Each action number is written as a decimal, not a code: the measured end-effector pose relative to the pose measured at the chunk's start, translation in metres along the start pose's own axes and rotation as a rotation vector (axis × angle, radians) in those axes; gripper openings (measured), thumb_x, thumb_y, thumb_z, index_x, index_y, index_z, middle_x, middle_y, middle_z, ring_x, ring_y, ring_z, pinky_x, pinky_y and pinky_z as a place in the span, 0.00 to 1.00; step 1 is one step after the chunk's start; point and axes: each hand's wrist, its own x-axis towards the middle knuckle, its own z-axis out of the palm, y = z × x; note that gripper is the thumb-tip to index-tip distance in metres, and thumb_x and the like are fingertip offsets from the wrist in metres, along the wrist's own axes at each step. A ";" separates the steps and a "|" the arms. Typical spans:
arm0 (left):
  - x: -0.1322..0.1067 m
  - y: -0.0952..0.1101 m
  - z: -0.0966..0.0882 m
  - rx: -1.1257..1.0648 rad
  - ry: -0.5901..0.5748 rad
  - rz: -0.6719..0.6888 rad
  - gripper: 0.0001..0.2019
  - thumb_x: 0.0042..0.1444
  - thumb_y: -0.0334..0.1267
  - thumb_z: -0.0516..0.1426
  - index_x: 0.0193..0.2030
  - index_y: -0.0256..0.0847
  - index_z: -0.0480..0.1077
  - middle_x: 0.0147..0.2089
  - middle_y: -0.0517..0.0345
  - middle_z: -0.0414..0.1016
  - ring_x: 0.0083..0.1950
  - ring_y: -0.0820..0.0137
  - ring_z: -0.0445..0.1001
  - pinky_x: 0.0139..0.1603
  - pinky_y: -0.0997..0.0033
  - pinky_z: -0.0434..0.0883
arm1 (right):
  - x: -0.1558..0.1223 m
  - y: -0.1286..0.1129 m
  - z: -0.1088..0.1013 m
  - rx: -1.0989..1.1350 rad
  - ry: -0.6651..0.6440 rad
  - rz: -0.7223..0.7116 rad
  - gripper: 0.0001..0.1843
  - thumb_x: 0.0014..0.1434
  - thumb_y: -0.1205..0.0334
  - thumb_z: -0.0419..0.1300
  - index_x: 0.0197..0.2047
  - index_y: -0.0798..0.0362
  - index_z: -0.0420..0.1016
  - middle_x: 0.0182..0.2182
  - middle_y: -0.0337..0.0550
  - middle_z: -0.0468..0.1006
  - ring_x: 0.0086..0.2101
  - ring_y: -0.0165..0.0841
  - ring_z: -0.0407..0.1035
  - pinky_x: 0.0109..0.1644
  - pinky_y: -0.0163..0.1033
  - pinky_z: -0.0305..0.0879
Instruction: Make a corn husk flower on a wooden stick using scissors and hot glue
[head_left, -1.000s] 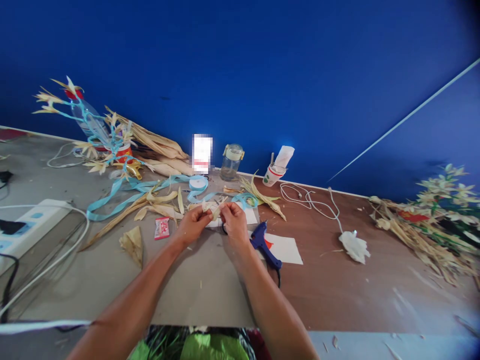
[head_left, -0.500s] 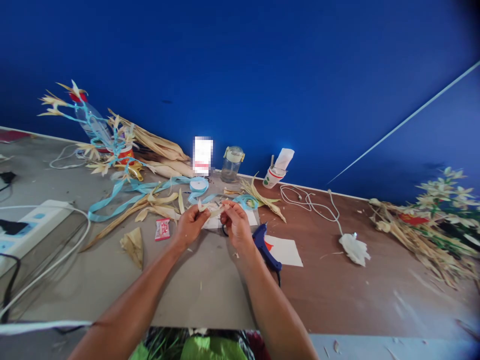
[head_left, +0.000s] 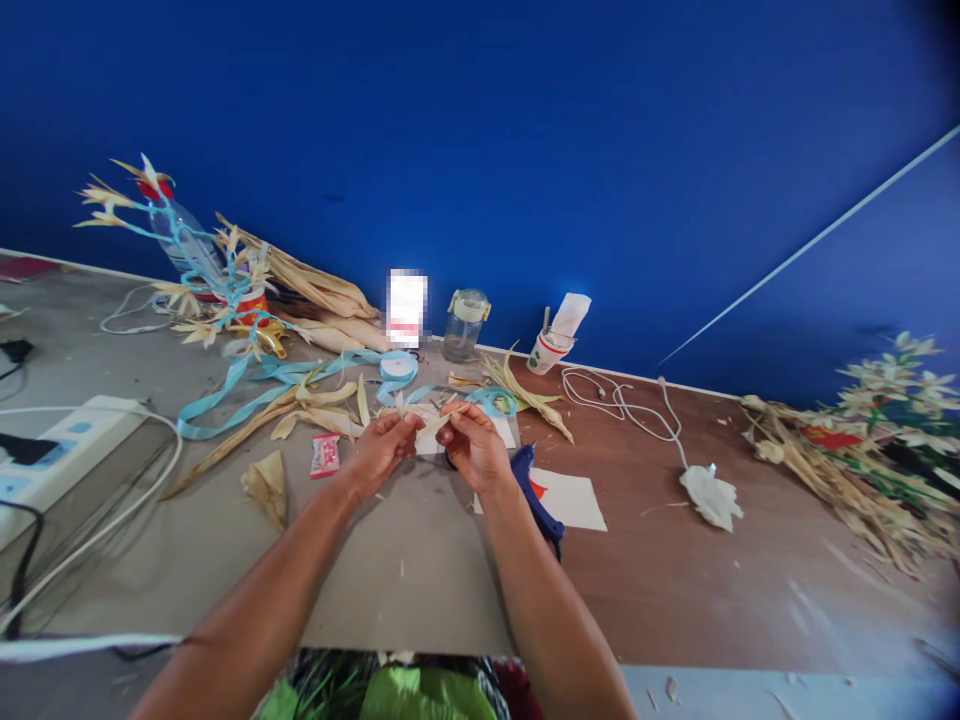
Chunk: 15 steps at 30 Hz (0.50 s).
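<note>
Over the middle of the table, a small pale piece of corn husk (head_left: 433,424) spans the gap between my two hands. My right hand (head_left: 475,450) pinches its right end between thumb and fingers. The fingertips of my left hand (head_left: 384,448) are closed at its other end, partly hiding it. A white card (head_left: 508,432) lies beneath the hands. Just right of my right wrist rests a blue glue gun (head_left: 536,495), across a second white card (head_left: 581,503). Left of my left hand are a red candy packet (head_left: 325,456) and a loose dry husk (head_left: 267,488).
Light blue ribbon (head_left: 206,415) and its roll (head_left: 398,368) lie behind the hands, near a lidded jar (head_left: 463,328) and a paper cup (head_left: 547,352). A power strip (head_left: 71,445) stands left. White cable (head_left: 622,405) and dried husks (head_left: 832,480) lie right.
My left fingers have loosened from a tighter fist and straightened somewhat. More of the husk piece shows between the hands. The right hand has turned slightly, still pinching it.
</note>
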 end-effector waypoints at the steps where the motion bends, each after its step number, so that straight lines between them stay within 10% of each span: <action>1: -0.001 0.000 0.000 -0.039 -0.046 -0.046 0.19 0.45 0.52 0.63 0.29 0.36 0.69 0.17 0.69 0.51 0.20 0.80 0.51 0.24 0.76 0.55 | 0.000 0.001 -0.001 0.007 -0.022 -0.006 0.07 0.43 0.60 0.66 0.28 0.52 0.74 0.23 0.35 0.67 0.22 0.25 0.57 0.28 0.34 0.56; 7: -0.007 0.004 -0.001 -0.086 -0.281 -0.196 0.20 0.45 0.53 0.63 0.27 0.33 0.70 0.17 0.70 0.49 0.19 0.81 0.49 0.22 0.77 0.53 | 0.000 0.005 -0.006 -0.057 -0.092 -0.004 0.05 0.45 0.61 0.65 0.29 0.51 0.77 0.24 0.36 0.67 0.24 0.26 0.58 0.31 0.35 0.58; 15: -0.007 0.003 -0.001 -0.128 -0.213 -0.131 0.16 0.40 0.42 0.68 0.25 0.37 0.65 0.19 0.67 0.60 0.20 0.81 0.55 0.24 0.77 0.56 | 0.001 0.002 -0.003 -0.073 -0.059 0.017 0.12 0.43 0.59 0.66 0.34 0.50 0.77 0.27 0.36 0.69 0.24 0.25 0.57 0.30 0.33 0.56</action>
